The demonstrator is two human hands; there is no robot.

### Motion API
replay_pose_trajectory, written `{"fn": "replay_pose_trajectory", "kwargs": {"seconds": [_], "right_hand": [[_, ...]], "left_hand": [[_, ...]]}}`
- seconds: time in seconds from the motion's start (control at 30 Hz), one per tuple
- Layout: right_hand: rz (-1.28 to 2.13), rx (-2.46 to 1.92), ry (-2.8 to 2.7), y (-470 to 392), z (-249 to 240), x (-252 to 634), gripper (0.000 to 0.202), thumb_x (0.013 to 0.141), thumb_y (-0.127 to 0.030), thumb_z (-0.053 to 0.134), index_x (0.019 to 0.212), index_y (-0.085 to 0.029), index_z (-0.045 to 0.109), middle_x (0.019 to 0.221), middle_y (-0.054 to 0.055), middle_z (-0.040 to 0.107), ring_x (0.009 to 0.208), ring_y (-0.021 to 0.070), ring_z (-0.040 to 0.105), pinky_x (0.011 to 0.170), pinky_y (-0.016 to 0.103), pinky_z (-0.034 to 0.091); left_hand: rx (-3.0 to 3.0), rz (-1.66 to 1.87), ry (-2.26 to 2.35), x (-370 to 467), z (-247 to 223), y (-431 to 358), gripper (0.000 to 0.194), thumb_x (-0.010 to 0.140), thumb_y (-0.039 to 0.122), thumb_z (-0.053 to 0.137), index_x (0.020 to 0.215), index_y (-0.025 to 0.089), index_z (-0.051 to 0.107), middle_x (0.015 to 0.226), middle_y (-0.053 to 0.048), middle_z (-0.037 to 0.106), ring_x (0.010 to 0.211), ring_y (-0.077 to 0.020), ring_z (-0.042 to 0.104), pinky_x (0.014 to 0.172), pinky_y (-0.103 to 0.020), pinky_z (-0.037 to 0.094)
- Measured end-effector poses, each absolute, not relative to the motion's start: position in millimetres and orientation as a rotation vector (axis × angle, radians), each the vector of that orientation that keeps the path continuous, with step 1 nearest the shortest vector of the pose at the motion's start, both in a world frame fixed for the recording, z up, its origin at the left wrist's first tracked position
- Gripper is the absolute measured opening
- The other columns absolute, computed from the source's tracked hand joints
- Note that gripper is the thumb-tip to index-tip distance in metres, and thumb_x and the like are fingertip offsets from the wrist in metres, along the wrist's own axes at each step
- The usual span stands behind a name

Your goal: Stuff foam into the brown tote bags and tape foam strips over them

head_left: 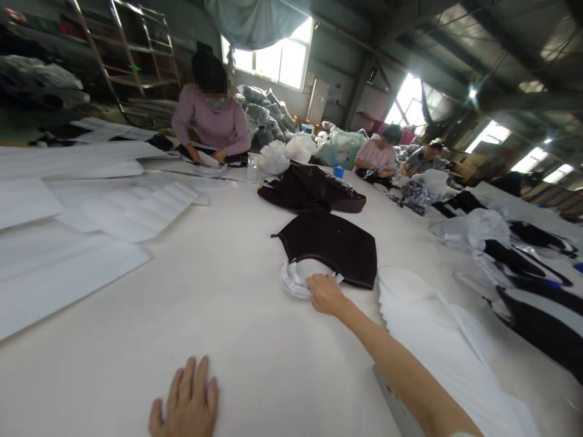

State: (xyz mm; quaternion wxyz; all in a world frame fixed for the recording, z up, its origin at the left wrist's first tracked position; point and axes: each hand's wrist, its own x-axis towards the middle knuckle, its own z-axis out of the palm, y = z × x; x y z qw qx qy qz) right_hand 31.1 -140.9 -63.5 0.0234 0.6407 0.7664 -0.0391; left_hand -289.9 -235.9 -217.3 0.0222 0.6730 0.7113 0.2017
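A dark bag-shaped fabric piece (330,246) lies flat on the white table (218,267), its curved cutout toward me. My right hand (325,293) reaches to that cutout, fingers closed at a white wrapped, curved handle (294,284); what exactly the fingertips pinch is partly hidden. Near the bottom edge, my left hand (186,400) rests flat on the table with its fingers spread, holding nothing. Beyond the flat piece is a crumpled dark fabric heap (314,188).
White sheets (91,200) cover the left side, and a white sheet stack (428,321) lies right of my forearm. Plastic-wrapped black pieces (519,261) are farther right. A person in pink (212,115) works across the table; two more people sit beyond.
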Motion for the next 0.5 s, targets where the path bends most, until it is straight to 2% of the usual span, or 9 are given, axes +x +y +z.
{"fn": "replay_pose_trajectory", "kwargs": {"seconds": [0.13, 0.2, 0.3, 0.4, 0.5], "right_hand": [[-0.046, 2.121, 2.471, -119.6, 32.1, 22.8, 0.021, 0.076, -0.015, 0.055, 0.097, -0.016, 0.060, 0.098, 0.009, 0.064, 0.085, 0.0215, 0.056, 0.078, 0.034, 0.043], [-0.035, 2.273, 2.530, -116.4, 83.3, 17.2, 0.021, 0.074, -0.018, 0.052, 0.095, -0.017, 0.058, 0.090, 0.004, 0.061, 0.079, 0.0184, 0.053, 0.072, 0.031, 0.043], [0.010, 2.467, 2.624, -124.7, 152.6, 7.3, 0.025, 0.070, -0.022, 0.047, 0.094, -0.018, 0.056, 0.082, 0.000, 0.055, 0.075, 0.0158, 0.049, 0.068, 0.028, 0.042], [-0.213, 2.667, 2.841, -145.6, 204.0, -2.0, 0.028, 0.061, -0.027, 0.049, 0.086, -0.019, 0.057, 0.074, -0.003, 0.050, 0.070, 0.0144, 0.045, 0.064, 0.027, 0.039], [-0.743, 2.766, 2.954, -168.1, 233.8, -6.8, 0.031, 0.054, -0.027, 0.054, 0.083, -0.018, 0.061, 0.068, -0.004, 0.051, 0.064, 0.0134, 0.044, 0.059, 0.026, 0.037]], "left_hand": [[1.993, 0.699, 2.142, -286.5, -209.1, -238.1, 0.058, 0.096, 0.028, 0.023, 0.147, 0.014, 0.046, 0.155, -0.017, 0.043, 0.147, -0.0293, 0.034, 0.121, -0.057, 0.011], [1.943, 0.796, 2.037, -288.1, -205.7, -240.1, 0.059, 0.095, 0.030, 0.030, 0.149, 0.014, 0.043, 0.154, -0.020, 0.042, 0.147, -0.0321, 0.032, 0.121, -0.059, 0.008], [1.709, 0.950, 1.813, -296.1, -200.2, -238.0, 0.061, 0.093, 0.043, 0.047, 0.151, 0.024, 0.041, 0.153, -0.017, 0.045, 0.148, -0.0367, 0.030, 0.121, -0.062, 0.006], [1.476, 1.038, 1.607, -312.9, -191.7, -224.1, 0.057, 0.091, 0.047, 0.062, 0.143, 0.031, 0.049, 0.148, -0.012, 0.051, 0.142, -0.0373, 0.038, 0.117, -0.064, 0.024], [1.430, 1.084, 1.528, -338.1, -179.7, -197.8, 0.046, 0.093, 0.043, 0.064, 0.133, 0.023, 0.055, 0.138, -0.011, 0.055, 0.126, -0.0297, 0.054, 0.104, -0.053, 0.048]]}}
